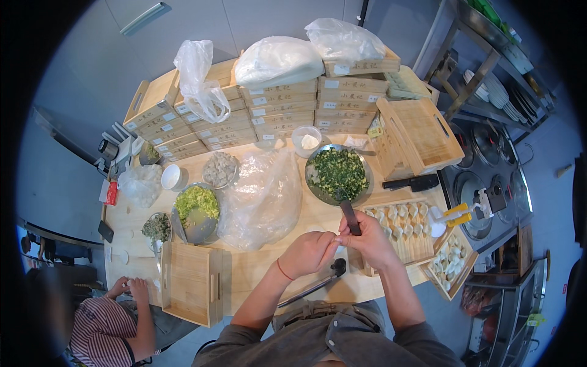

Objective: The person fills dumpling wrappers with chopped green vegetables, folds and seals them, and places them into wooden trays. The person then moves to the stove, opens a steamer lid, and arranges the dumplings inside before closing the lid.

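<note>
My left hand and my right hand meet at the fingertips over the table's front edge. A small pale piece, seemingly dough, shows between them, mostly hidden by the fingers. My right hand also holds the dark handle of a spatula, whose tip reaches the front of a metal bowl of chopped green and yellow filling. Right of my right hand, a wooden tray bears rows of folded dumplings. More dumplings lie in another wooden tray at the table's right corner.
Stacked wooden boxes line the back. A plastic bag lies mid-table, with bowls of light green filling and shrimp-like pieces to its left. A black cleaver lies right. A co-worker works at the left; an empty wooden tray stands nearby.
</note>
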Demonstrator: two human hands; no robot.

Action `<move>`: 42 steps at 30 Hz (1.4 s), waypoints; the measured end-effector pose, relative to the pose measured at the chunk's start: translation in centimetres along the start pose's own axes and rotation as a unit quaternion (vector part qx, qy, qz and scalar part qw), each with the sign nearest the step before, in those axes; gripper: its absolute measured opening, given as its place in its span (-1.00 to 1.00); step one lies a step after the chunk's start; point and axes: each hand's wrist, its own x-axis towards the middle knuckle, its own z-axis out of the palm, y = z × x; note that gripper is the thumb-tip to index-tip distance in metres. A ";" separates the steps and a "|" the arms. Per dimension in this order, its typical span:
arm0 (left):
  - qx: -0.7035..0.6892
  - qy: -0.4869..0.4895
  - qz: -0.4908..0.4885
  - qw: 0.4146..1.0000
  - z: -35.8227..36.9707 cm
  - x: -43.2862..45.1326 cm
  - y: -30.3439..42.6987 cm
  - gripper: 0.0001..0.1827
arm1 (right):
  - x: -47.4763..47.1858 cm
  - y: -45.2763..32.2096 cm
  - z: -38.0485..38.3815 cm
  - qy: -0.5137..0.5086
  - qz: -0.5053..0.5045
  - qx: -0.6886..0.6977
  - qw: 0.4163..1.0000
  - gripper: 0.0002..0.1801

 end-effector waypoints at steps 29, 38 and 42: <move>-0.524 0.027 -0.299 0.797 2.7 -0.9 2.9 -0.49 | -1.1 -0.3 1.9 -0.101 -0.162 -0.097 0.977 -0.57; -0.329 0.214 -0.236 0.889 5.7 0.9 3.3 -0.62 | -0.8 1.6 2.6 -0.004 -0.243 -0.092 0.966 -0.57; -0.227 0.132 -0.119 0.958 4.4 0.8 2.4 -0.62 | -0.8 2.1 2.7 0.038 -0.267 -0.114 0.956 -0.52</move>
